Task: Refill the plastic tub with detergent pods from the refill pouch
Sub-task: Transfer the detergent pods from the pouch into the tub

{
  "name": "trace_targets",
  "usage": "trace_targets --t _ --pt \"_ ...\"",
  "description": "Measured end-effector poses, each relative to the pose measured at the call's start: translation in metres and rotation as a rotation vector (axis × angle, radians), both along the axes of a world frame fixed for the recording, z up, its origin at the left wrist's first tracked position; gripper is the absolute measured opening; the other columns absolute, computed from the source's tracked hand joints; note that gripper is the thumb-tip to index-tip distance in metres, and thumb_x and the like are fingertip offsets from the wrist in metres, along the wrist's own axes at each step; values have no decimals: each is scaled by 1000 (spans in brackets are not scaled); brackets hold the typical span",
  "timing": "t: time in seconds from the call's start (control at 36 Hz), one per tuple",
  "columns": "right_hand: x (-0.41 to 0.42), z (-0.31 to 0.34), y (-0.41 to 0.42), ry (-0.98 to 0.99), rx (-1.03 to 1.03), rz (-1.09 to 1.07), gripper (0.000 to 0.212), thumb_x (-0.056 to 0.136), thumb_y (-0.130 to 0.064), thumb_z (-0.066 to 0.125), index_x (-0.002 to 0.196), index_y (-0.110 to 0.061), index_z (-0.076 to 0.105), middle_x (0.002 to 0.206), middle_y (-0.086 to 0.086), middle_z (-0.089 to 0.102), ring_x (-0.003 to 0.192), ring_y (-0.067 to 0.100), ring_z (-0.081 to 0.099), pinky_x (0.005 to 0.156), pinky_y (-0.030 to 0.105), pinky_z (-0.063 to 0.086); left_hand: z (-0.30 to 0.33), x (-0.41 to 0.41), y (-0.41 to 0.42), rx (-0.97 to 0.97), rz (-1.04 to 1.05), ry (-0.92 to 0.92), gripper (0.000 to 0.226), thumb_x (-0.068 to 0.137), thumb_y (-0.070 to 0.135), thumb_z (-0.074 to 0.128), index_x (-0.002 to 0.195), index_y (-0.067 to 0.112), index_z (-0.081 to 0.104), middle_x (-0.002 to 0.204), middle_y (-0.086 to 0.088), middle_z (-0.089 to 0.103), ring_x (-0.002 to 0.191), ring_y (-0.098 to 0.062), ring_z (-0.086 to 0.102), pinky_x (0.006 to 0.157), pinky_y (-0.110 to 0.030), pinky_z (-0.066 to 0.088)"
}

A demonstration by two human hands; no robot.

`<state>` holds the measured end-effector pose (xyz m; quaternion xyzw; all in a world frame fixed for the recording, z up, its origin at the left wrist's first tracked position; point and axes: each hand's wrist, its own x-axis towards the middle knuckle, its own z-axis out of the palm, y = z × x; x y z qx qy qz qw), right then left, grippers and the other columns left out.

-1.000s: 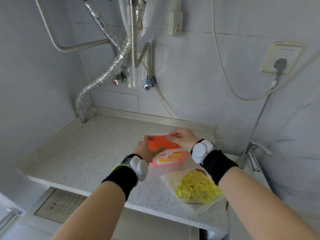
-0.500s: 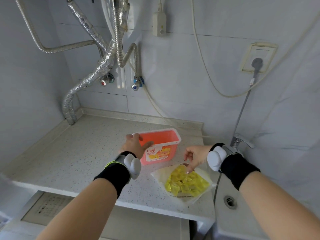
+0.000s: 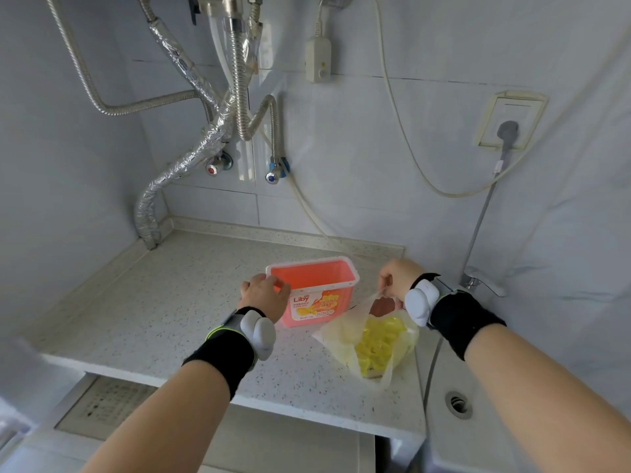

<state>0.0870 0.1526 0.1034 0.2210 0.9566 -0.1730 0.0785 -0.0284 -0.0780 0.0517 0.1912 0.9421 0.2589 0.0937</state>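
Your right hand (image 3: 397, 276) pinches the top edge of the clear plastic refill pouch (image 3: 370, 339) and lifts it, so the yellow detergent pods (image 3: 380, 337) slump to the bottom and the mouth stands ready to tip. Your left hand (image 3: 264, 295) clasps the near left corner of the open orange plastic tub (image 3: 316, 295), likely to steady it against the pour. Tub and pouch sit just beside each other on the speckled white counter (image 3: 170, 302), near the sink (image 3: 457, 404), and the tub looks empty.
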Motion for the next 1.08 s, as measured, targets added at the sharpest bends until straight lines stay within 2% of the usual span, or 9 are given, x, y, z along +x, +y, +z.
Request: trace_targets --t 0.14,0.28,0.44,0.56,0.64,0.72,0.81,0.97,1.08 --pt "-11 -6 -4 70 -12 -40 44 82 6 44 56 -27 56 59 -9 54 67 19 59 50 15 41 -3 -6 0 -11 -15 -43 46 96 36 34 139 22 41 143 -8 41 133 -29 29 107 -44 31" --pt "-11 -24 -3 167 -124 -121 20 82 -6 59 72 -21 49 70 -4 52 68 24 59 56 25 44 -9 -10 4 11 -18 -57 52 96 37 35 145 20 30 144 -13 39 132 -31 33 109 -40 25" --pt "5 -30 -1 82 -157 -197 40 82 -40 63 58 -11 50 55 6 53 51 22 49 57 27 41 -11 -15 2 146 -78 -176 49 93 37 45 140 26 36 144 -6 40 130 -33 38 111 -45 30" --pt "14 -42 3 -8 -230 -151 23 87 -24 60 101 -7 68 80 6 68 60 27 61 56 27 50 -13 -17 3 255 -127 -276 54 94 36 48 143 24 30 141 -9 46 123 -32 49 104 -51 41" --pt "16 -51 3 -81 -206 -59 50 87 -15 60 136 -15 46 126 2 57 72 21 57 48 12 45 -13 -14 8 312 -126 -300 54 94 32 49 144 22 29 141 -12 43 121 -32 50 103 -50 43" --pt "16 -54 -4 -155 -181 41 56 84 -11 64 134 -24 44 114 -10 55 82 7 58 60 1 42 -14 -11 14 336 -134 -292 53 94 33 49 142 24 30 142 -13 39 121 -32 49 103 -50 43" --pt "3 -84 4 -218 17 96 73 73 -28 72 137 -25 38 131 1 41 122 26 49 99 30 42 -16 -9 17 332 -130 -270 53 94 34 49 142 25 30 142 -12 37 122 -33 48 103 -51 43" --pt "0 -87 -14 -135 166 157 37 92 -32 47 127 -23 37 127 4 48 98 20 55 88 35 43 -22 -11 19 349 -130 -247 52 93 34 49 142 25 32 140 -14 38 124 -33 44 105 -52 39" --pt "-5 -97 -11 -112 198 188 33 99 -25 30 129 -14 37 132 8 49 112 27 52 92 30 38 -25 -13 18 345 -132 -241 53 93 37 49 141 27 31 142 -13 36 126 -33 41 107 -53 36"
